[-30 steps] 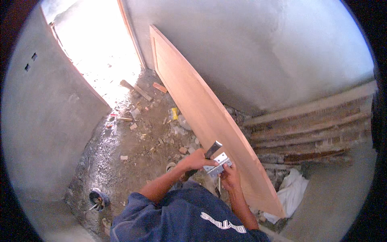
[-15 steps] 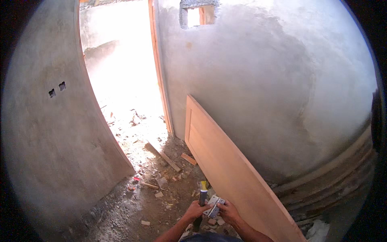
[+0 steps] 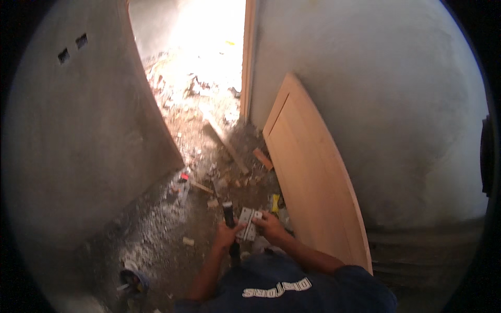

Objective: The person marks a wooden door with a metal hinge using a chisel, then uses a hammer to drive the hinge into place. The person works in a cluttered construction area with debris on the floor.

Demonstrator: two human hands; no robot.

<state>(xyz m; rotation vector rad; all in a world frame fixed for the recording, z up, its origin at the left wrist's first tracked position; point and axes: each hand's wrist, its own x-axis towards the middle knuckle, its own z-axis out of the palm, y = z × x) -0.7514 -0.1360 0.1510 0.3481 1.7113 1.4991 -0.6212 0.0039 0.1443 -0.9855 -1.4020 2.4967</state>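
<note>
My left hand (image 3: 226,236) is closed around a dark tool handle (image 3: 228,211) with a pale end pointing up; the tool's lower part is mostly hidden, so its kind cannot be told. The left thumb also presses the edge of a metal door hinge (image 3: 249,223). My right hand (image 3: 271,228) pinches the other side of that hinge. The hinge is held opened out, its knuckle line between the two plates, in front of my dark blue shirt (image 3: 292,279).
A wooden door panel (image 3: 313,175) leans against the grey wall (image 3: 376,120) on the right. A doorway with a wooden frame (image 3: 248,62) stands ahead. Wood strips (image 3: 227,146), rubble and a yellow scrap (image 3: 275,202) litter the floor. A dark bucket-like container (image 3: 134,281) is at lower left.
The view has tipped downward, so more of my shirt and the floor show. Both hands still hold the hinge, and the left still grips the dark tool.
</note>
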